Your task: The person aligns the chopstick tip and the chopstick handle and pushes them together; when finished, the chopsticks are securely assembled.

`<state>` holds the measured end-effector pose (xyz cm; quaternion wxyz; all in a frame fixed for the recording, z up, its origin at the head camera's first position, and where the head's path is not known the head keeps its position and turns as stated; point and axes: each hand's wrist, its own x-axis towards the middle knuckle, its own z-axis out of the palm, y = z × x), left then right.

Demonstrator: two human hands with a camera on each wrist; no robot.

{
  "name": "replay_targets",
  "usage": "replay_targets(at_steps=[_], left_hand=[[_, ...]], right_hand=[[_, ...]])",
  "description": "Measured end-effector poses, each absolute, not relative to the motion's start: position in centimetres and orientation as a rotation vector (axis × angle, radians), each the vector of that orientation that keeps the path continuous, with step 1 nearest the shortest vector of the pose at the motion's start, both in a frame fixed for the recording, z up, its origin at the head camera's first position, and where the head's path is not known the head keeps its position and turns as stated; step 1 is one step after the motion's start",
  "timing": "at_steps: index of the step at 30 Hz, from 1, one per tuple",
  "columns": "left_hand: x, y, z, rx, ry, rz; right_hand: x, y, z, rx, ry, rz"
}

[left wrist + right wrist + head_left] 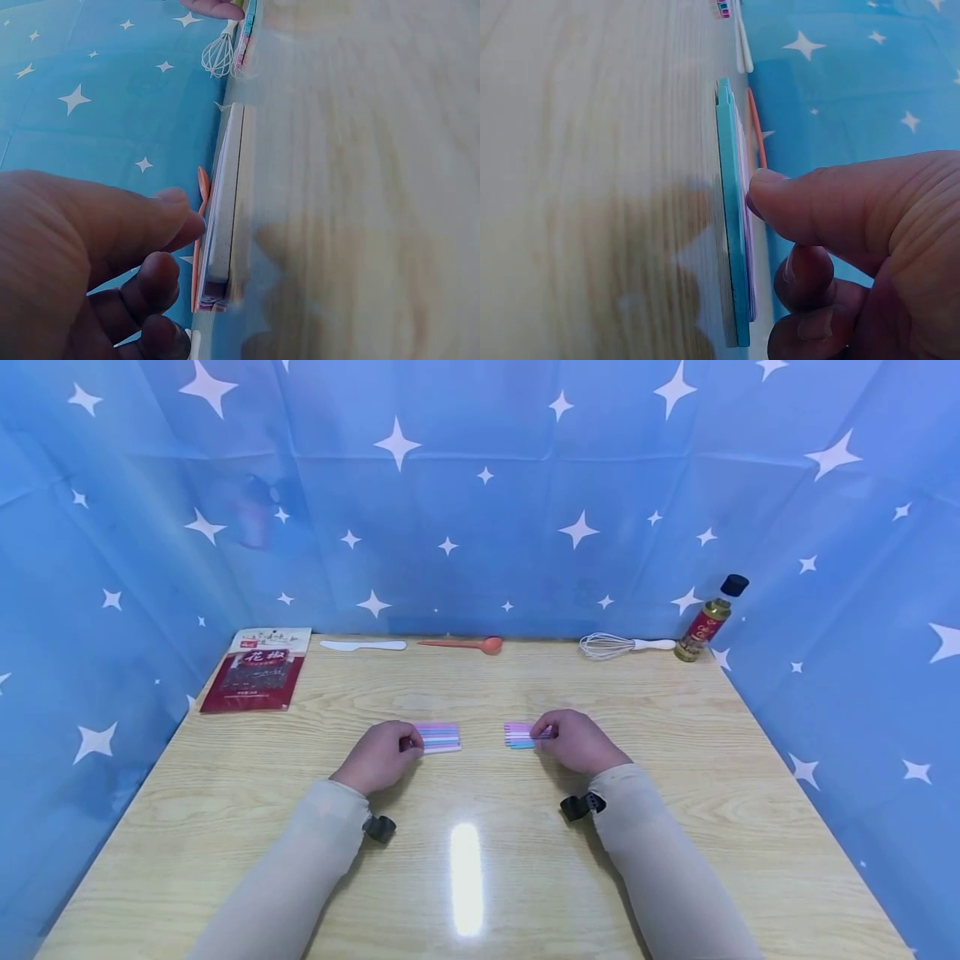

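Observation:
Two small stacks of pastel strips lie flat mid-table. My left hand (378, 756) sits at the left end of the left stack (440, 737). Its fingers are curled and its thumb tip (180, 214) meets the edge of that stack (223, 202). My right hand (573, 742) covers the right end of the right stack (517, 735). In the right wrist view its thumb (780, 199) presses on top of the teal-edged stack (733, 225), with the fingers curled beside it. The undersides of both stacks are hidden.
Along the table's back edge lie a red packet (257, 670), a white knife (363, 645), an orange spoon (465, 644), a whisk (621, 646) and a dark-capped bottle (708, 620). Blue star-patterned cloth walls three sides of the wooden table (465, 877).

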<state>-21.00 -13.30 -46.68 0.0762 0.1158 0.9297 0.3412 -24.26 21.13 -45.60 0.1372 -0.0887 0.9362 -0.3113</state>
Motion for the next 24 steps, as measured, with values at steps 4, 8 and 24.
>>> replay_targets(at_steps=[4, 8, 24], left_hand=[[-20.97, -13.47, -46.74, 0.34, 2.791, 1.02], [-20.97, -13.51, -46.8, 0.343, 2.795, 1.019], [-20.91, -13.38, -46.43, 0.333, 2.783, 1.019]], right_hand=[[-24.18, 20.86, -45.59, -0.252, 2.728, -0.883], [-24.13, 20.68, -45.62, -0.234, 2.746, -0.875], [-24.21, 20.38, -45.58, -0.211, 2.815, -0.78]])
